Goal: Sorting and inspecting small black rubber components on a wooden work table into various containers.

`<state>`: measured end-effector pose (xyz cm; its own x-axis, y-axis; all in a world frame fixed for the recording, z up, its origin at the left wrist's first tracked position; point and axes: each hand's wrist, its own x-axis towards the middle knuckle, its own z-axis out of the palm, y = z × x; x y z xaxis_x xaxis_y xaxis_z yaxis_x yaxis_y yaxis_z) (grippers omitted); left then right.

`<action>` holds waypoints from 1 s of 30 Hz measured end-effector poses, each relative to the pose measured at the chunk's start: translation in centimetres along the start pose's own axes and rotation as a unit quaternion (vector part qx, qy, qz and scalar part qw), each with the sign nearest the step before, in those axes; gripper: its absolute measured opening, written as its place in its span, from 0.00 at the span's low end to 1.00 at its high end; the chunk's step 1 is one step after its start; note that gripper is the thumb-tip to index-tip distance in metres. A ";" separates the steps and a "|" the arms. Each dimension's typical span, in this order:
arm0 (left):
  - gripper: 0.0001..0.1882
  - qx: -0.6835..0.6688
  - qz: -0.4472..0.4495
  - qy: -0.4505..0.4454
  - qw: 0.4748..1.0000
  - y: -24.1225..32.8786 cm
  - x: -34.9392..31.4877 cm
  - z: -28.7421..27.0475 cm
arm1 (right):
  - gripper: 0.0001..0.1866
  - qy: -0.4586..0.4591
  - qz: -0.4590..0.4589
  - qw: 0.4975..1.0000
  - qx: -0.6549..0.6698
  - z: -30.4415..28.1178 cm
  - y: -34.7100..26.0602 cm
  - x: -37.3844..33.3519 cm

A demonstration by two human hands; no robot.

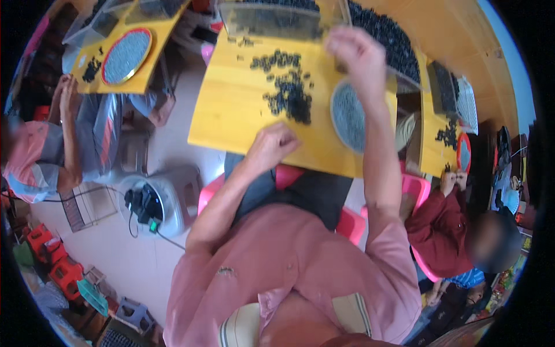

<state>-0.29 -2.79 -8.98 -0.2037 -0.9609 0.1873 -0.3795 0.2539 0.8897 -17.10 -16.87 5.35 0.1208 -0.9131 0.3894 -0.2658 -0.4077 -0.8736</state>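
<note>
My left hand [273, 146] rests at the near edge of the yellow table [222, 110], its fingers curled together; whatever they hold is hidden. Just beyond it lies a loose pile of small black parts [292, 101], with more scattered toward the far side. My right hand [357, 51] is raised over the far right of the table, beside a clear bin heaped with black parts [384, 34]. Its fingers are drawn in and slightly blurred, and I cannot make out anything in them. Under my right forearm sits a round tray of small grey pieces [348, 115], partly covered by the arm.
A clear box [272, 20] stands along the table's far edge. On the left, a person sits at another yellow table with a red-rimmed tray [127, 56]. Another person in dark red [442, 231] works at the right. A grey bucket [167, 199] and cables are on the floor.
</note>
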 end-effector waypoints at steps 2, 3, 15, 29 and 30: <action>0.11 -0.028 0.003 -0.014 1.000 0.0 0.4 -0.2 | 0.11 0.043 -0.007 0.994 0.098 0.0 -0.6 1.4; 0.11 -0.033 -0.007 -0.017 0.999 0.0 0.4 -0.3 | 0.11 0.014 -0.003 0.997 0.075 0.2 0.2 1.1; 0.13 0.029 0.023 -0.070 0.997 -0.4 -0.8 0.3 | 0.06 -0.176 0.075 0.939 -0.286 2.9 6.9 -12.1; 0.10 -0.091 -0.099 -0.021 0.991 -0.8 -0.1 -0.2 | 0.08 -0.220 -0.008 0.901 -0.375 4.8 7.1 -12.3; 0.10 -0.091 -0.099 -0.022 0.991 -1.1 -0.1 -0.2 | 0.08 -0.222 -0.017 0.905 -0.361 4.8 6.9 -12.3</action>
<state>0.30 -2.98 -9.91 -0.1810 -0.9834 -0.0132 -0.2484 0.0327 0.9681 -15.83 -8.39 -6.83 0.4707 -0.8747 0.1157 -0.7918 -0.4766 -0.3819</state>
